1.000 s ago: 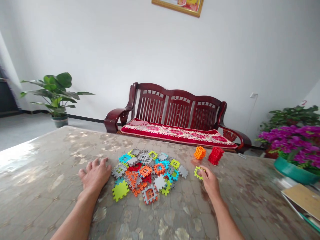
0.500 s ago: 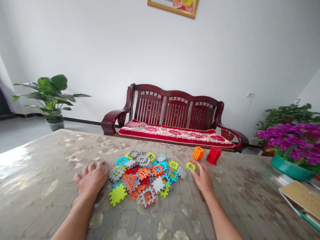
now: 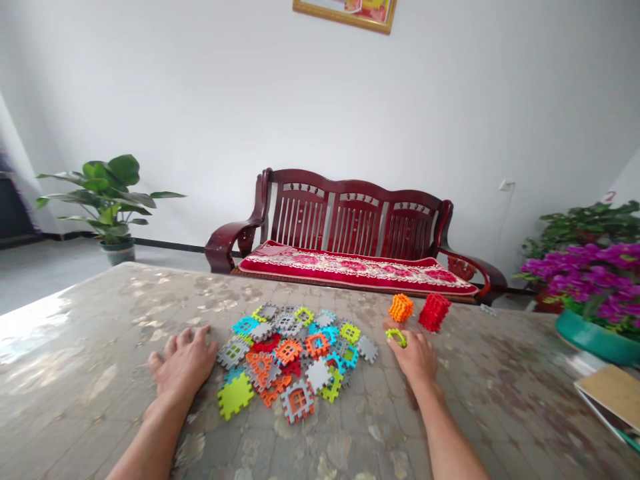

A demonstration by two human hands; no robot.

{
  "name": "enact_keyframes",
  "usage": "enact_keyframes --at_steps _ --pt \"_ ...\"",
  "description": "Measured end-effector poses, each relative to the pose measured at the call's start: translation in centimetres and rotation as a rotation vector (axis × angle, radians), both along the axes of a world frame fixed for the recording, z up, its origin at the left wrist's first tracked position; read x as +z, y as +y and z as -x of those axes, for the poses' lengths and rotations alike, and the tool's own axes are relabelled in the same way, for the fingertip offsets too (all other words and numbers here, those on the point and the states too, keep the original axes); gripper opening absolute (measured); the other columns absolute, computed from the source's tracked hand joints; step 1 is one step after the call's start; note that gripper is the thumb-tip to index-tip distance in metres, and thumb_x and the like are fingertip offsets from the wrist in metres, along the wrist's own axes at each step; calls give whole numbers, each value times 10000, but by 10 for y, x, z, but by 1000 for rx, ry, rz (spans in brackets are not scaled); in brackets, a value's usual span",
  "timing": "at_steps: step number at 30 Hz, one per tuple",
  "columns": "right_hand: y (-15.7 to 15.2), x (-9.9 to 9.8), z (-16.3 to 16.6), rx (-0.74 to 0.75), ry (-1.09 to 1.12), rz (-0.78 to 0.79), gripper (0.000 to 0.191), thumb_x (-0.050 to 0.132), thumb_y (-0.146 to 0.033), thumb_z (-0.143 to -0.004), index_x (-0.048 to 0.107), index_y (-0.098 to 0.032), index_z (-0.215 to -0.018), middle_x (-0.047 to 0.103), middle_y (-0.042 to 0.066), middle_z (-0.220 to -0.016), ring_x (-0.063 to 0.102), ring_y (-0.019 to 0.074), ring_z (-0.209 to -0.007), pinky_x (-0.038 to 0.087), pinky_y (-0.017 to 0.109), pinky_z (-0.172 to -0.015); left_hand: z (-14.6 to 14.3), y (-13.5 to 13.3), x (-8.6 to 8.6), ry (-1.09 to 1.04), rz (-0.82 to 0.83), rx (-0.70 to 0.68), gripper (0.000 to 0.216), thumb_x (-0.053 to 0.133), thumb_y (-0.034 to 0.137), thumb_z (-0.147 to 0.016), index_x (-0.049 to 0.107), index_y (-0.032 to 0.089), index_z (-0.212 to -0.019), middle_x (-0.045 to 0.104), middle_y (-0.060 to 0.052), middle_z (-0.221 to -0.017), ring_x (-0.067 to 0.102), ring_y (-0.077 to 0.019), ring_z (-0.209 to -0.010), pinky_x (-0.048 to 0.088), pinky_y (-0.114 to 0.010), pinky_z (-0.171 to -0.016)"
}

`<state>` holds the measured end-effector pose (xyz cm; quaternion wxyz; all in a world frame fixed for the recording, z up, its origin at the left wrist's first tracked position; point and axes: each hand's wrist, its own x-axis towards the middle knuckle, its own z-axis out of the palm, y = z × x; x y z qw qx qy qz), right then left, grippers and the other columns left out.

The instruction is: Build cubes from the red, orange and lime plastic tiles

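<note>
My left hand (image 3: 185,360) lies palm down on the table, fingers apart, just left of a loose pile of interlocking plastic tiles (image 3: 287,323). Grey, blue, orange, red and lime-green tiles overlap there, some with window or fence cut-outs. A plain lime-green tile (image 3: 235,396) is at the pile's near left corner. Right of the pile, my right hand (image 3: 419,360) grips a small lime-green frame tile (image 3: 396,337) between thumb and fingers; the fingertips are partly hidden. Beyond it stand an orange tile stack (image 3: 401,307) and a red tile stack (image 3: 435,312).
The table (image 3: 100,373) has a patterned, shiny cover. A turquoise flower pot (image 3: 595,337) with purple flowers stands at the right, near a brown notebook or box (image 3: 613,393). Behind the table is a dark red wooden bench (image 3: 355,220); a potted plant (image 3: 113,193) stands at the left.
My right hand has closed on the lime-green frame tile and shifted it slightly right, nearer the orange stack. The left hand stays in place. The view has shifted a little.
</note>
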<state>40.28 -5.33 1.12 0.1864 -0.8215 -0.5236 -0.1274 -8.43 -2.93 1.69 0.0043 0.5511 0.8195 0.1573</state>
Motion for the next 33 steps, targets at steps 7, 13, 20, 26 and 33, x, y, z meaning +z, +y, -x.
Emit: enact_keyframes --at_steps 7,13,20,26,33 --pt "1 1 31 408 209 -204 362 397 -317 -909 680 -200 -1101 697 92 -1100 603 223 -1042 434 348 -944 1 1 -2 11 14 6 540 341 403 -906 549 228 -1373 457 -174 -1476 362 -387 -1383 262 -616 -1076" --pt "-5 8 60 543 286 -80 261 475 -298 -860 723 -229 -900 728 54 -941 651 211 -929 475 312 -844 -1 -1 2 18 41 7 545 326 403 -915 537 229 -1387 441 -172 -1489 344 -382 -1394 252 -615 -1080" --pt "11 6 69 515 341 -128 365 543 -240 -791 695 -204 -1120 702 80 -1161 608 234 -1127 443 354 -1001 -2 -1 2 27 39 18 535 338 400 -912 545 241 -1379 454 -160 -1481 346 -369 -1390 260 -604 -1085" --pt "23 0 79 607 354 -28 414 570 -176 -744 719 -219 -1127 693 68 -1228 607 231 -1164 419 376 -1050 0 2 -4 20 1 19 521 355 404 -908 558 242 -1360 467 -162 -1471 343 -380 -1384 251 -614 -1082" --pt "21 0 77 569 297 -38 322 490 -288 -881 728 -221 -1087 739 85 -1109 660 234 -1049 463 338 -934 -2 1 0 22 45 25 537 334 419 -910 538 256 -1379 439 -149 -1494 330 -369 -1398 240 -599 -1098"
